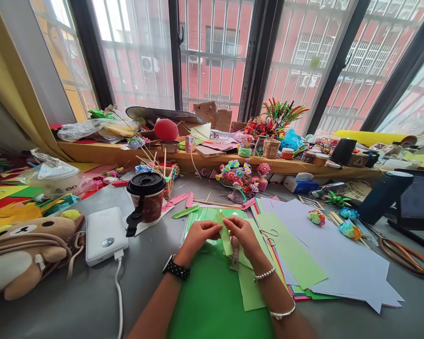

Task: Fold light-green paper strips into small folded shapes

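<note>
My left hand and my right hand are both closed in a pinch on a narrow light green paper strip, held upright between them above a dark green sheet. Under my right wrist lies a larger light green paper piece. A small pair of scissors rests just right of my right hand, on a stack of coloured and white paper. My left wrist wears a black watch, and my right wrist has bead bracelets.
A coffee cup with a black lid and a white power bank with its cable stand to the left. A bear-shaped plush bag lies at the far left. Paper flower crafts and clutter fill the windowsill shelf.
</note>
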Demonstrator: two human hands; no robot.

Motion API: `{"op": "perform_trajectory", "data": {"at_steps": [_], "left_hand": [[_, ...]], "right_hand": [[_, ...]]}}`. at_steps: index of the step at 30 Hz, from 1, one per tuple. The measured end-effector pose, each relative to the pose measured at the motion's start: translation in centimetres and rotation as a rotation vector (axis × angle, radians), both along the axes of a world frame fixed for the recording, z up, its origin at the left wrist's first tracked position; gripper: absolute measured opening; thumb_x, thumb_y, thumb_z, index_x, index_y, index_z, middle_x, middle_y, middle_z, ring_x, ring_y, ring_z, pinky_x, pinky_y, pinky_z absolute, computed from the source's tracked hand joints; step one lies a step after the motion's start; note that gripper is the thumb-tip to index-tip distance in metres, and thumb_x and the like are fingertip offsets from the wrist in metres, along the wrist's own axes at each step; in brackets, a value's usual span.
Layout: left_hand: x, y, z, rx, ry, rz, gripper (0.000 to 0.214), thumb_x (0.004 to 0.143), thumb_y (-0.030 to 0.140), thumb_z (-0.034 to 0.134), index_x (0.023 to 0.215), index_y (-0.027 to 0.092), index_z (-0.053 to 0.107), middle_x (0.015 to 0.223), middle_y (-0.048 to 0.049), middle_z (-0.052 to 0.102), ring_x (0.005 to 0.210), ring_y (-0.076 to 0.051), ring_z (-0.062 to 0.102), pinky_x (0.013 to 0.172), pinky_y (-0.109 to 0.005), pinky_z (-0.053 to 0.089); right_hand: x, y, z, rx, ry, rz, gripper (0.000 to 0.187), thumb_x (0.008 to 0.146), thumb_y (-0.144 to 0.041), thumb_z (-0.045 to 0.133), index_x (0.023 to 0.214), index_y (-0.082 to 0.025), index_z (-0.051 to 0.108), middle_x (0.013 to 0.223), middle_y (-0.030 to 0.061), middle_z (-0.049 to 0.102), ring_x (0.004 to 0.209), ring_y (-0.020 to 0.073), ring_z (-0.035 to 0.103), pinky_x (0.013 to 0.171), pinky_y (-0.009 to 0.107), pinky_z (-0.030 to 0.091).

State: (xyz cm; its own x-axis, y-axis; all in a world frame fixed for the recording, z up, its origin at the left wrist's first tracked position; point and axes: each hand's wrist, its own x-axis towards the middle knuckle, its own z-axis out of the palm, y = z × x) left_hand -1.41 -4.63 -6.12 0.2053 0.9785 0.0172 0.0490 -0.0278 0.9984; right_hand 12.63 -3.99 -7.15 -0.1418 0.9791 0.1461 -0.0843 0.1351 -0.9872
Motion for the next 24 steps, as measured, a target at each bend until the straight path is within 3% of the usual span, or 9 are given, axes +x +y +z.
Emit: {"op": "perform_trajectory", "data": {"at_steps": [5,17,24], "left_hand": [[-0.21,0.14,0.02,-0.012,-0.137,0.207,0.025,0.056,0.036,0.065,0.063,0.012,0.064,0.058,-0.001,0.062,0.059,-0.015,0.058,0.064,-0.027,0.048],[-0.22,0.13,0.21,-0.063,-0.186,0.231,0.025,0.052,0.033,0.068,0.063,0.011,0.065,0.057,-0.0021,0.063,0.057,-0.015,0.059,0.062,-0.027,0.049],[-0.43,0.26,0.15,-0.044,-0.255,0.31,0.023,0.051,0.031,0.069,0.064,0.012,0.064,0.055,0.0008,0.061,0.055,-0.013,0.057,0.062,-0.026,0.049]], "right_hand": [[0.27,0.22,-0.24,-0.008,-0.144,0.012,0.029,0.061,-0.041,0.06,0.065,-0.013,0.064,0.057,0.0012,0.056,0.051,0.0108,0.046,0.048,0.022,0.034],[0.28,0.25,-0.24,0.006,-0.147,-0.016,0.025,0.059,-0.037,0.062,0.053,-0.013,0.058,0.046,-0.0022,0.048,0.044,0.0082,0.039,0.044,0.022,0.028],[0.31,0.08,0.0,-0.053,-0.122,0.08,0.024,0.056,-0.037,0.064,0.056,-0.013,0.059,0.049,-0.0029,0.05,0.046,0.0085,0.042,0.047,0.021,0.031]]}}
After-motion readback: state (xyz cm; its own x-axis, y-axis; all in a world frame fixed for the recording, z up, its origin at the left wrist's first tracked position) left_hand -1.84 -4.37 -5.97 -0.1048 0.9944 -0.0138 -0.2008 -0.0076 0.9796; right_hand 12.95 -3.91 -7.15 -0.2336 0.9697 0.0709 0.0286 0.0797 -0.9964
